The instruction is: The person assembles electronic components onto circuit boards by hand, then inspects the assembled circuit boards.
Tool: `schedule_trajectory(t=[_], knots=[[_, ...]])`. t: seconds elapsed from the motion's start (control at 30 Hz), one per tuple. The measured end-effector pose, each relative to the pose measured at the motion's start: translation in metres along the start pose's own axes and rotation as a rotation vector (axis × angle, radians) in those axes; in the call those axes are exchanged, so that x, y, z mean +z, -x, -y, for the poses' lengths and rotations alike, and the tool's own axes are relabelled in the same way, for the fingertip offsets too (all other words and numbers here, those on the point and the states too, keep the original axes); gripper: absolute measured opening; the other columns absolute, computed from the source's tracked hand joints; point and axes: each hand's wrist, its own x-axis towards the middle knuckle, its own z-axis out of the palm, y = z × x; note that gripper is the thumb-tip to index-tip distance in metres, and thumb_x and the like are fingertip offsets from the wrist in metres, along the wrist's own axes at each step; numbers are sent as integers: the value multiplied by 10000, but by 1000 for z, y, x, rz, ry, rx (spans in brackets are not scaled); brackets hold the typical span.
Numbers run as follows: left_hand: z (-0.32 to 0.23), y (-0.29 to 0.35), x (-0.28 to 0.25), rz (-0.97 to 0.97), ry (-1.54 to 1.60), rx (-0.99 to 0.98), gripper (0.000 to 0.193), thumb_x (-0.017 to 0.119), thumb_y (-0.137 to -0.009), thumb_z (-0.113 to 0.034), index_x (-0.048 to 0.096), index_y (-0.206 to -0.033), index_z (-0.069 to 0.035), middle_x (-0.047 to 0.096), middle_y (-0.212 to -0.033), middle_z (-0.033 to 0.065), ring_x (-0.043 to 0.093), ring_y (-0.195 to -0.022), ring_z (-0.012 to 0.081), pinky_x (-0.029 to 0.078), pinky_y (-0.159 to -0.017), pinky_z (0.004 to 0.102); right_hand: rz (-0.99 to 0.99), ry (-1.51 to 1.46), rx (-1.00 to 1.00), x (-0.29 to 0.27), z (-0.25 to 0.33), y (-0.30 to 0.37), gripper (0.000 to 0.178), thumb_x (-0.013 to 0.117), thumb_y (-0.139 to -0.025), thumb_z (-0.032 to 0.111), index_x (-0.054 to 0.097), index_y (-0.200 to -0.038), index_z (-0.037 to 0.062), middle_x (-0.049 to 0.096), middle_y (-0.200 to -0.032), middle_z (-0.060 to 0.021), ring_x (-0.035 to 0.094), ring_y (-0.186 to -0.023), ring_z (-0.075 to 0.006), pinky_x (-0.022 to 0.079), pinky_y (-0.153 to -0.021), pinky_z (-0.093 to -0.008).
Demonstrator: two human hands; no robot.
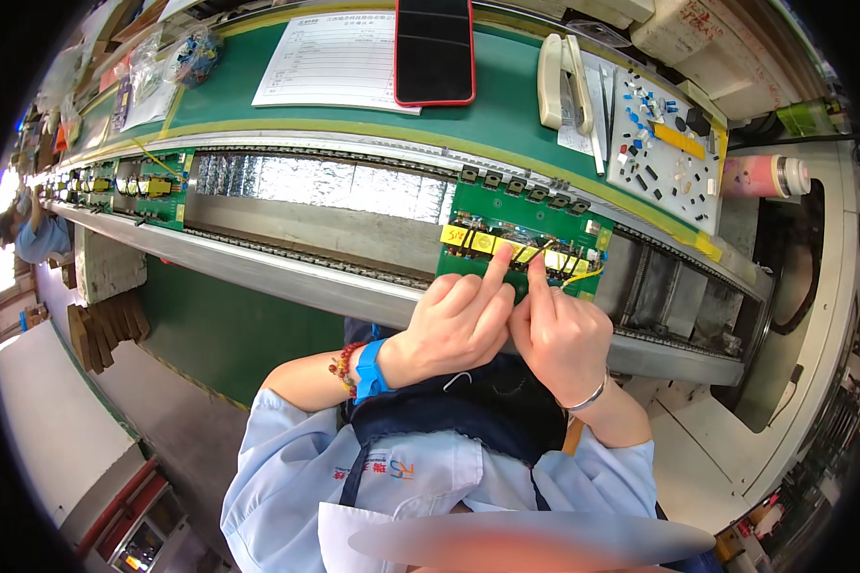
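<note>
Across metal rails (306,271), a flat green board (506,205) banded with yellow tape (476,241) is lying, left hand (457,320) and right hand (566,344) extending index fingers (500,262) over it, any grip unclear from here.

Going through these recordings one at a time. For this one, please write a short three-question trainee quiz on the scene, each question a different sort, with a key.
1. Multiple choice: the left hand and right hand each have an index finger at which item?
A) the paper sheet
B) the green circuit board
C) the pink bottle

2. True or false: the phone lies to the left of the cream stapler-like tool, as the wearer sees it.

3. Short answer: which wrist wears the blue band?

Key: 1. B; 2. True; 3. The left wrist.
</note>
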Motion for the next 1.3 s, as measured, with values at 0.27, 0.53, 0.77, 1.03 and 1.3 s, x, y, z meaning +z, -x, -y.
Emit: schedule_trajectory(t=[0.27, 0.53, 0.77, 1.03, 1.3], knots=[[-7, -1, 4, -9, -32, -20, 259, 616, -649, -100, 588, -896, -28, 607, -1183, 184, 473, -678, 150, 390, -654, 258, 36, 31, 34, -4, -1, 2, 430, 633, -705, 82, 610, -1113, -52, 500, -534, -27, 480, -407, -172, 394, -404, -292], [-12, -2, 8, -42, -10, -43, 250, 626, -664, -83, 586, -907, -38, 611, -1190, 157, 478, -654, 150, 373, -631, 271, 28, 64, 42, -6, -4, 6, 427, 634, -743, 151, 605, -1122, -42, 460, -518, -13, 491, -405, -152, 402, -390, -280], [-16, -6, -8, -86, 179, 50, 292, 646, -631, -51, 583, -916, -39, 592, -1212, 159, 478, -633, 156, 383, -601, 283, -97, -99, 83, -20, -18, 37, 431, 614, -747, 42, 592, -1173, -24, 487, -552, -39, 499, -441, -182, 404, -433, -311], [-32, -23, 19, 87, 186, 40, 174, 620, -667, -79, 560, -827, -40, 561, -1242, 206, 462, -510, 117, 407, -479, 251, -108, -31, 152, -11, -36, 40, 476, 611, -772, 52, 542, -1238, -13, 496, -588, -38, 495, -448, -193, 413, -440, -315], [-41, -29, 26, 63, 125, 65, 126, 627, -645, -65, 513, -695, -46, 578, -1187, 261, 455, -393, 82, 372, -404, 224, -66, -17, 191, -15, -38, 42, 496, 617, -761, 80, 541, -1239, -24, 474, -558, -28, 484, -427, -175, 406, -427, -298]])
